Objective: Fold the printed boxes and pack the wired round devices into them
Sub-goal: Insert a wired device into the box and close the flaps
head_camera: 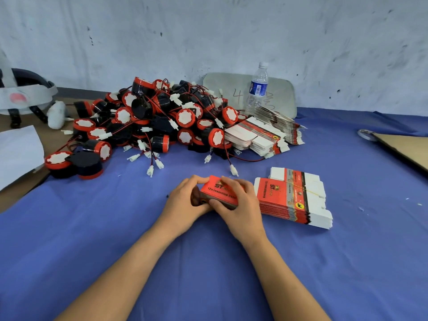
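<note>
The left hand (185, 200) is curling round the left end of a folded red box (218, 193), and the right hand (240, 205) is clasping its right side, at the middle of the bench (104, 228). Flat boxes (294, 198) are lying just beside it on the right, and wired round devices (150, 121) are lying heaped behind.

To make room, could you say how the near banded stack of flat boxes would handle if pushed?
The stack of flat boxes probably slides as one, since a rubber band wraps it. Its stepped edge suggests sheets could shear.
</note>
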Tool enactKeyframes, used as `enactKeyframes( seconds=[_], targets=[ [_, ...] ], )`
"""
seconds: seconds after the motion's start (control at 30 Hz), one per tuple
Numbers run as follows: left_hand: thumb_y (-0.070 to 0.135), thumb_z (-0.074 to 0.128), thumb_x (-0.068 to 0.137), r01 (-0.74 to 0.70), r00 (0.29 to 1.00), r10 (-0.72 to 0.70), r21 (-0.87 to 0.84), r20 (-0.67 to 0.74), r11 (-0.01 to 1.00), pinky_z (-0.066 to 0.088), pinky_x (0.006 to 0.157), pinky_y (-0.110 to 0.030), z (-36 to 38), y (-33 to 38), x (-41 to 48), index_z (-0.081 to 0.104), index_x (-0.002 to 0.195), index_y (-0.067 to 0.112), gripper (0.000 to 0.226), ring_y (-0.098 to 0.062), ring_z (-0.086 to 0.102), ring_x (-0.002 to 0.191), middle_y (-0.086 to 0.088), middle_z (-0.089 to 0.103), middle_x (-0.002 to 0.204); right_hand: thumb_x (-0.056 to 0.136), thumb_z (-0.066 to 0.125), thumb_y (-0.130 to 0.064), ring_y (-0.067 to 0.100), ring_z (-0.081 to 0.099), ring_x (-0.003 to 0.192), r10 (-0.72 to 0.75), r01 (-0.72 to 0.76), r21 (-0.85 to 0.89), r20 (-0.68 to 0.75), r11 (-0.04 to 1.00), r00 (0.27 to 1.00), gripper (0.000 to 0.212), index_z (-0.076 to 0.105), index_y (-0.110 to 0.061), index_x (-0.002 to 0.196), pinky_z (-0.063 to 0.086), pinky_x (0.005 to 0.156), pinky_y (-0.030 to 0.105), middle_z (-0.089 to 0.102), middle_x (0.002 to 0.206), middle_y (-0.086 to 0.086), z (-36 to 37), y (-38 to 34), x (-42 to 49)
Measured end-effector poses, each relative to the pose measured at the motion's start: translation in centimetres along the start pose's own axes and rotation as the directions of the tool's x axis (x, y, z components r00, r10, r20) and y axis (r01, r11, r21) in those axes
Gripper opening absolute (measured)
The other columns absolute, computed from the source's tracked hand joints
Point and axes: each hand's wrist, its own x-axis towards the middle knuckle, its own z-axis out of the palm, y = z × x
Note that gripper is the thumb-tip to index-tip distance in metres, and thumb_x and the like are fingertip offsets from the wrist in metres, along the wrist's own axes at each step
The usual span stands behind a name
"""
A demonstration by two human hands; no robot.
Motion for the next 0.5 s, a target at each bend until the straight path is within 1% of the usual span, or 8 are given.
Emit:
enactKeyframes(
  seconds=[0.07, 0.17, 0.23, 0.27, 0.33, 0.4, 0.43, 0.5],
  targets=[
    [0.001, 0.068, 0.080, -0.007, 1.000, 0.007, -0.034, -0.010, 0.999, 0.047, 0.083, -0.023, -0.4, 0.2, -0.1, 0.055, 0.115, 0.030, 0.048, -0.009, 0.056, 0.087, -0.001, 0.054, 0.110, 0.078, 0.078, -0.026, 0.001, 0.051, 0.103, -0.015, 0.015, 0.000, 0.004, 1.000, 1.000, 0.053, 0.058, -0.025, 0.127, 0.038, 0.091, 0.005, 0.051, 0.120, -0.003, -0.1, -0.2, -0.1],
    [-0.002, 0.060, 0.084, -0.045, 0.999, 0.049, -0.132, 0.024, 0.990, 0.045, 0.095, -0.026, -0.7, 0.6, -0.4, 0.051, 0.123, 0.035, 0.055, -0.013, 0.052, 0.111, 0.005, 0.049, 0.125, 0.077, 0.077, -0.033, -0.003, 0.056, 0.096, -0.051, 0.054, 0.098, -0.037, 0.994, 0.998, 0.038, 0.062, -0.036, 0.112, 0.042, 0.082, 0.006, 0.059, 0.109, -0.009, -0.3, -0.8, -0.5],
    [0.011, 0.065, 0.086, -0.037, 0.990, 0.080, -0.334, 0.116, 0.942, 0.046, 0.095, -0.020, -0.8, 1.0, -0.7, 0.047, 0.129, 0.041, 0.055, -0.008, 0.052, 0.118, 0.013, 0.050, 0.129, 0.080, 0.073, -0.034, 0.005, 0.063, 0.096, -0.003, 0.031, 0.289, -0.098, 0.957, 0.995, 0.022, 0.067, -0.036, 0.101, 0.052, 0.077, 0.020, 0.065, 0.104, -0.008, -0.7, -1.0, -0.8],
    [0.022, 0.070, 0.083, -0.035, 0.983, 0.103, -0.396, 0.152, 0.918, 0.047, 0.093, -0.018, -0.8, 1.3, -0.9, 0.046, 0.130, 0.045, 0.057, -0.004, 0.053, 0.117, 0.018, 0.051, 0.128, 0.083, 0.071, -0.032, 0.011, 0.066, 0.094, 0.063, -0.015, 0.406, -0.105, 0.914, 0.992, 0.015, 0.070, -0.034, 0.099, 0.056, 0.069, 0.027, 0.065, 0.104, -0.004, -0.9, -1.3, -0.9],
    [0.033, 0.080, 0.075, -0.079, 0.972, 0.158, -0.390, 0.174, 0.917, 0.048, 0.090, -0.015, -0.7, 1.9, -1.1, 0.048, 0.126, 0.052, 0.063, 0.000, 0.055, 0.113, 0.024, 0.052, 0.123, 0.089, 0.067, -0.030, 0.018, 0.069, 0.082, 0.197, -0.129, 0.587, -0.053, 0.799, 0.979, 0.008, 0.071, -0.027, 0.095, 0.052, 0.048, 0.030, 0.065, 0.101, 0.008, -1.7, -1.8, -1.1],
    [0.034, 0.082, 0.069, -0.127, 0.975, 0.184, -0.373, 0.123, 0.919, 0.048, 0.084, -0.012, -0.2, 2.3, -1.1, 0.051, 0.117, 0.056, 0.061, 0.001, 0.057, 0.109, 0.023, 0.055, 0.120, 0.087, 0.064, -0.041, 0.020, 0.066, 0.068, 0.243, -0.213, 0.649, 0.044, 0.730, 0.969, 0.021, 0.069, -0.021, 0.092, 0.046, 0.040, 0.027, 0.067, 0.091, 0.014, -2.5, -2.0, -1.2],
    [0.036, 0.079, 0.067, -0.127, 0.980, 0.177, -0.386, 0.096, 0.914, 0.049, 0.081, -0.012, -0.1, 2.4, -1.1, 0.052, 0.114, 0.056, 0.058, 0.001, 0.059, 0.106, 0.022, 0.057, 0.117, 0.085, 0.065, -0.047, 0.021, 0.065, 0.068, 0.241, -0.242, 0.663, 0.095, 0.709, 0.966, 0.028, 0.068, -0.021, 0.094, 0.046, 0.041, 0.027, 0.069, 0.089, 0.013, -2.8, -2.0, -1.3],
    [0.040, 0.075, 0.065, -0.093, 0.987, 0.138, -0.413, 0.080, 0.906, 0.050, 0.078, -0.012, 0.0, 2.4, -1.1, 0.051, 0.114, 0.055, 0.056, 0.001, 0.062, 0.099, 0.025, 0.062, 0.107, 0.077, 0.069, -0.048, 0.025, 0.068, 0.083, 0.220, -0.281, 0.670, 0.176, 0.688, 0.959, 0.040, 0.066, -0.020, 0.105, 0.053, 0.053, 0.033, 0.071, 0.100, 0.009, -3.0, -1.9, -1.6]
  ],
)
